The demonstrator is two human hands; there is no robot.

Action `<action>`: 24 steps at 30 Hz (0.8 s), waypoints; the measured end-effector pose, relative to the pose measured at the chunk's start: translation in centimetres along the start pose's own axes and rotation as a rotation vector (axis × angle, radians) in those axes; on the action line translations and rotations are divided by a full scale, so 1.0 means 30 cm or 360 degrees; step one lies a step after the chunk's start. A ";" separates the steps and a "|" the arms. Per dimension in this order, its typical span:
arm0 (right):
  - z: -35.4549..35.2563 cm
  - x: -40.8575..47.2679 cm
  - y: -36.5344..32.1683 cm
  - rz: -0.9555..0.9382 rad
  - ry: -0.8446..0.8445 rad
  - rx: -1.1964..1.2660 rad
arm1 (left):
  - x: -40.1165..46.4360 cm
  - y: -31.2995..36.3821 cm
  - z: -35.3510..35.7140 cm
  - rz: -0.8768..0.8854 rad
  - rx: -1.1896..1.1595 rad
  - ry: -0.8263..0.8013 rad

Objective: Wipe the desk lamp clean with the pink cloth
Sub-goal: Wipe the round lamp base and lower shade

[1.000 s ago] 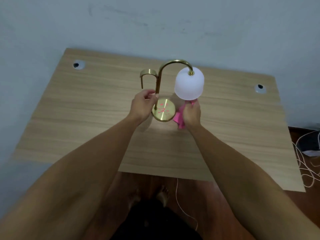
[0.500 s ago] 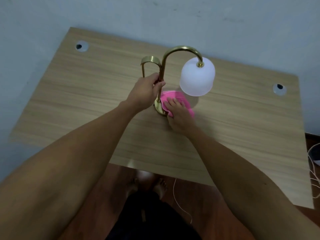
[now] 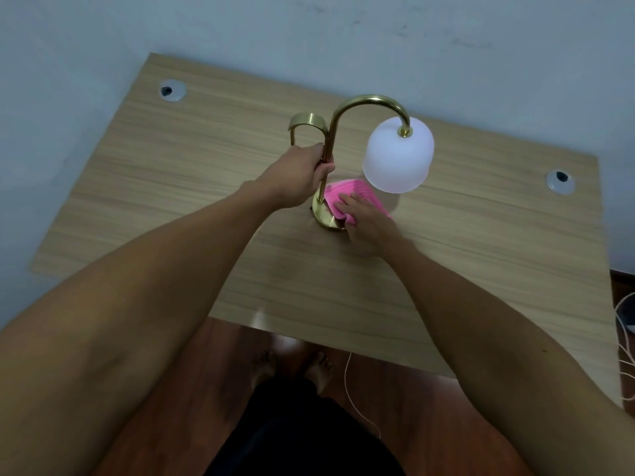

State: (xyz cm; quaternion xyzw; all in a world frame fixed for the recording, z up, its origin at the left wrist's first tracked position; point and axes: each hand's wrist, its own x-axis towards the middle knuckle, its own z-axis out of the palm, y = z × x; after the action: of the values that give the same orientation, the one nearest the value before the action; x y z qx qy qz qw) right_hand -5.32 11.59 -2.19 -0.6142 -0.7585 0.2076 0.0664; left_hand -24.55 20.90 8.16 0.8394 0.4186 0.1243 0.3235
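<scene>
The desk lamp (image 3: 364, 101) stands near the middle of the wooden desk (image 3: 206, 187). It has a curved brass stem, a white glowing shade (image 3: 398, 156) hanging on the right and a round brass base (image 3: 321, 216). My left hand (image 3: 302, 176) is wrapped around the lower stem. The pink cloth (image 3: 350, 190) lies spread over the base, under the shade. My right hand (image 3: 367, 221) presses flat on the cloth with fingers spread, covering its near part.
The desk has a cable grommet at the back left (image 3: 173, 91) and another at the right (image 3: 560, 181). A blue-grey wall rises right behind it. White cables (image 3: 625, 338) lie on the floor at the right. My bare feet (image 3: 292, 369) stand below the desk's front edge.
My right hand brought the bunched cloth from beside the base onto the base, where it now lies spread under my palm. My left hand shifted slightly up the stem.
</scene>
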 end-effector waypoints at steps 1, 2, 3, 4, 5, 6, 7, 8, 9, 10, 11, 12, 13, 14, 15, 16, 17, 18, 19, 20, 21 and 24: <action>-0.007 0.017 -0.008 0.0028 -0.0014 -0.0046 | 0.001 0.001 -0.002 0.0008 0.0007 -0.0005; -0.008 0.040 -0.020 0.0036 -0.0038 -0.0100 | 0.002 0.002 -0.003 0.0015 0.0014 -0.0011; -0.007 0.062 -0.037 0.0018 -0.0053 -0.0141 | 0.003 0.004 -0.004 0.0020 0.0021 -0.0016; -0.005 0.076 -0.055 0.0009 -0.0076 -0.0172 | 0.004 0.006 -0.005 0.0021 0.0026 -0.0020; 0.002 0.077 -0.063 -0.0001 -0.0109 -0.0211 | 0.004 0.005 -0.005 0.0022 0.0026 -0.0023; 0.011 0.063 -0.068 -0.0027 -0.0091 -0.0225 | 0.004 0.003 -0.003 0.0019 0.0025 -0.0027; 0.021 0.041 -0.065 -0.0061 -0.0067 -0.0220 | 0.004 0.002 -0.003 0.0016 0.0024 -0.0027; 0.012 0.011 -0.071 -0.0069 -0.0075 -0.0228 | 0.003 0.001 -0.003 0.0014 0.0023 -0.0026; 0.007 -0.017 -0.074 -0.0055 -0.0091 -0.0225 | 0.002 0.000 -0.003 0.0012 0.0018 -0.0026; 0.009 -0.025 -0.065 -0.0040 -0.0032 -0.0211 | 0.000 0.001 -0.003 0.0010 0.0014 -0.0028; 0.008 -0.013 -0.056 -0.0029 0.0050 -0.0206 | 0.000 0.002 -0.005 0.0006 0.0013 -0.0032; 0.015 0.010 -0.049 -0.0003 0.0071 -0.0251 | 0.000 0.005 -0.006 0.0002 0.0012 -0.0036; 0.033 0.040 -0.039 0.0023 0.0047 -0.0319 | 0.000 0.006 -0.006 -0.0003 0.0008 -0.0040; 0.060 0.067 -0.033 0.0037 -0.0017 -0.0366 | 0.000 0.007 -0.006 -0.0006 0.0003 -0.0045; 0.082 0.076 -0.043 0.0014 -0.0076 -0.0441 | -0.001 0.008 -0.008 -0.0006 -0.0001 -0.0051; 0.084 0.064 -0.065 -0.0042 -0.0123 -0.0536 | -0.002 0.007 -0.009 -0.0004 -0.0005 -0.0057; 0.074 0.036 -0.087 -0.0118 -0.0111 -0.0615 | -0.003 0.006 -0.010 0.0000 -0.0013 -0.0060; 0.062 -0.001 -0.106 -0.0214 -0.0015 -0.0641 | -0.004 0.006 -0.010 0.0003 -0.0019 -0.0060; 0.056 -0.027 -0.108 -0.0255 0.0095 -0.0641 | -0.005 0.005 -0.010 0.0000 -0.0021 -0.0062; 0.034 -0.048 -0.107 -0.0223 0.0146 -0.0633 | -0.005 0.006 -0.009 -0.0007 -0.0023 -0.0062; 0.013 -0.054 -0.100 -0.0150 0.0129 -0.0572 | -0.005 0.006 -0.010 -0.0019 -0.0025 -0.0062; 0.012 0.000 -0.082 -0.0032 0.0086 -0.0441 | -0.003 0.007 -0.012 -0.0030 -0.0036 -0.0070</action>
State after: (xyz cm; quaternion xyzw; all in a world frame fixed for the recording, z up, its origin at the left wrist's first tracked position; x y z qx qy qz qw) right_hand -7.68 11.11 -1.52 -0.6151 -0.7840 0.0836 0.0035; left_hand -24.66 20.89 8.58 0.8342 0.4179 0.1074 0.3434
